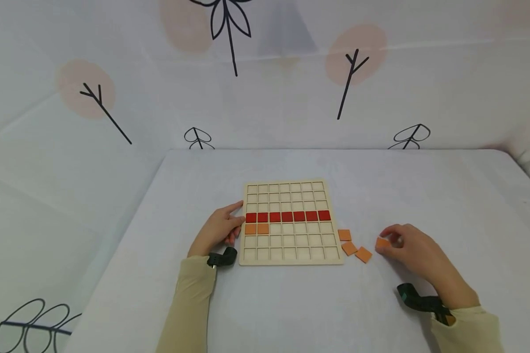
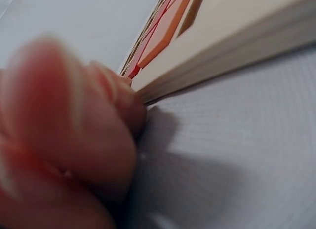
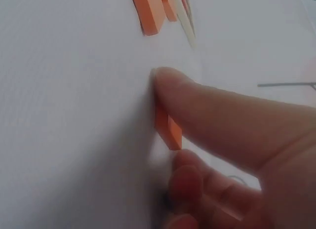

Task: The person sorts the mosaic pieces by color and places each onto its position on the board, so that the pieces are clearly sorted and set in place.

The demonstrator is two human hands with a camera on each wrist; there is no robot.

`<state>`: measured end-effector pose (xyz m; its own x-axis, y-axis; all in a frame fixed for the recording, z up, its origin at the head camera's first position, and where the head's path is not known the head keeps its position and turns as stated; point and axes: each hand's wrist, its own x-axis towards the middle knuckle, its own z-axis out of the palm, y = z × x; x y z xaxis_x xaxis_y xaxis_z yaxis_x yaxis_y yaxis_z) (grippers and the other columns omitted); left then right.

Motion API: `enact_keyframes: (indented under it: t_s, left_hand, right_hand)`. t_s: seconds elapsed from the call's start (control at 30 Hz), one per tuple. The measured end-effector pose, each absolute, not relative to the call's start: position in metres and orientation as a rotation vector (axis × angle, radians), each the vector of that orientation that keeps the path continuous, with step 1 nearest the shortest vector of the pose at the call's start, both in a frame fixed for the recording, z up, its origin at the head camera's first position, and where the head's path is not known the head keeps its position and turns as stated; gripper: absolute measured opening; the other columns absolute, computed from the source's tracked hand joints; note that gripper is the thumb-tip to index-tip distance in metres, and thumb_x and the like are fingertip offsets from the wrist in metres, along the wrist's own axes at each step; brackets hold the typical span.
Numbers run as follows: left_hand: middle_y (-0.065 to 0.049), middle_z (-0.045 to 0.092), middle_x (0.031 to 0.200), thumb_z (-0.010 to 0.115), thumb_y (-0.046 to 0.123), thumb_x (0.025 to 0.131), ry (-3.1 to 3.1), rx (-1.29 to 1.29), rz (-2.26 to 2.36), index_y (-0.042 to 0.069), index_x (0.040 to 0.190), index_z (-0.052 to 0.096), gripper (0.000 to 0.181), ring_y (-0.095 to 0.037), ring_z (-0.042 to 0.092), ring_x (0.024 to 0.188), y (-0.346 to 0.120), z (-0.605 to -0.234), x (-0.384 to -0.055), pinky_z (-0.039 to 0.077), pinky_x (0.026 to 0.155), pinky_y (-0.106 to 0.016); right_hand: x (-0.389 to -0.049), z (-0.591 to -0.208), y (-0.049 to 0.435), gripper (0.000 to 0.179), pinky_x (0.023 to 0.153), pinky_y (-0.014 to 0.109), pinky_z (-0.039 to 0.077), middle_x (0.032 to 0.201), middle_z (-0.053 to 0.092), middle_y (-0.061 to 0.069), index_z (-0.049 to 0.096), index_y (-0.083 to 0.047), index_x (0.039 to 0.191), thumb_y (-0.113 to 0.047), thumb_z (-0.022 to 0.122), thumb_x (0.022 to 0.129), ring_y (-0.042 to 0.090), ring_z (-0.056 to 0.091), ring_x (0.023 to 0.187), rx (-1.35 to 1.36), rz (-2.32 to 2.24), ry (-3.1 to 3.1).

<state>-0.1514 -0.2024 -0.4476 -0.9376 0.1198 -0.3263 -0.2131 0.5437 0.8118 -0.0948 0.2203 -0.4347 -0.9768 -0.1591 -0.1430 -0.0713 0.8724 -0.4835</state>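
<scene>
A pale wooden grid board (image 1: 287, 261) lies on the white tabletop. Red square tiles (image 1: 287, 216) fill one whole row, and two orange tiles (image 1: 256, 229) sit at the left end of the row below. The left hand (image 1: 218, 228) touches the board's left edge beside these rows; in the left wrist view its fingertips (image 2: 106, 125) are against the board's side. Right of the board, the right hand (image 1: 412, 247) pinches an orange square tile (image 3: 170, 133) between thumb and fingers. In the right wrist view the thumb covers part of this tile.
Three loose orange tiles (image 1: 349, 248) lie between the board's right edge and the right hand, the top one close against the board. A white cloth backdrop (image 1: 282, 98) with plant drawings rises behind the table. Each wrist wears a dark camera mount (image 1: 223, 257).
</scene>
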Motion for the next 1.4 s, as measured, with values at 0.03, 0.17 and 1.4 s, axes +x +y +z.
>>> enact_keyframes:
  t_s: [0.03,0.17,1.4]
  left_hand:
    - [-0.008,0.054,0.058,0.055,0.026,0.089,2.438,-0.080,1.352,0.029,0.136,0.036,0.051,-0.017,0.047,0.038,-0.2024,-0.4478,-0.1514,0.041,0.039,-0.026]
    - [-0.008,0.054,0.059,0.055,0.026,0.089,2.436,-0.084,1.343,0.030,0.136,0.035,0.051,-0.017,0.047,0.039,-0.2031,-0.4487,-0.1517,0.041,0.039,-0.026]
    - [-0.007,0.052,0.058,0.054,0.025,0.089,2.460,-0.047,1.319,0.027,0.137,0.035,0.052,-0.017,0.047,0.040,-0.2027,-0.4465,-0.1521,0.040,0.040,-0.026]
  right_hand:
    - [-0.0947,-0.4345,0.2209,0.044,0.059,0.031,0.039,0.088,0.054,0.008,0.060,-0.004,0.101,-0.036,0.071,0.074,0.022,0.047,0.076,-0.171,-0.721,2.870]
    - [-0.0945,-0.4335,0.2212,0.044,0.060,0.032,0.039,0.087,0.055,0.009,0.060,-0.003,0.099,-0.037,0.071,0.073,0.022,0.047,0.076,-0.151,-0.713,2.869]
    - [-0.0911,-0.4332,0.2174,0.038,0.055,0.027,0.041,0.085,0.055,0.007,0.057,-0.009,0.107,-0.037,0.064,0.081,0.021,0.048,0.074,-0.081,-0.854,2.871]
